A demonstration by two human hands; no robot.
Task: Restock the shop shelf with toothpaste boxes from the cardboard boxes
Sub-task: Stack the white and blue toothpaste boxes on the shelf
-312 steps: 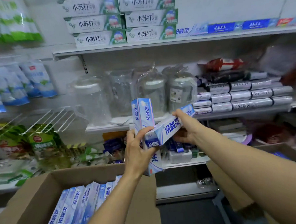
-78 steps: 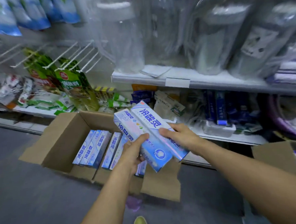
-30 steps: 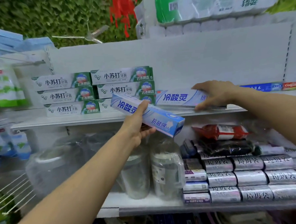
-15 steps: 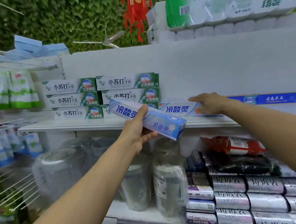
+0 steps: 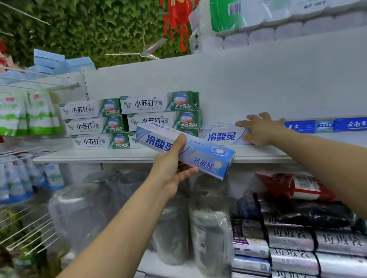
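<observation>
Toothpaste box (image 5: 185,150), pale blue and white with dark blue characters on its long face, held tilted in the left hand (image 5: 171,171): thumb across the front face, fingers curled under it. Its right end dips below and in front of the shelf (image 5: 90,156) lip; its left end, up past the thumb, overlaps the lowest row of the green-and-white boxes (image 5: 130,120).

A second box (image 5: 221,135) of the same print lies flat on the shelf with its long side to the front. The right hand (image 5: 260,129) presses its right end with straight, spread fingers.

Left of those fingers the second box ends just beside the green-and-white stack, three rows high. Right of them a single row of dark blue boxes (image 5: 330,125) runs along the back. Above them the white back panel (image 5: 260,81) stands bare. In front of them a bare strip of shelf reaches the front edge.
</observation>
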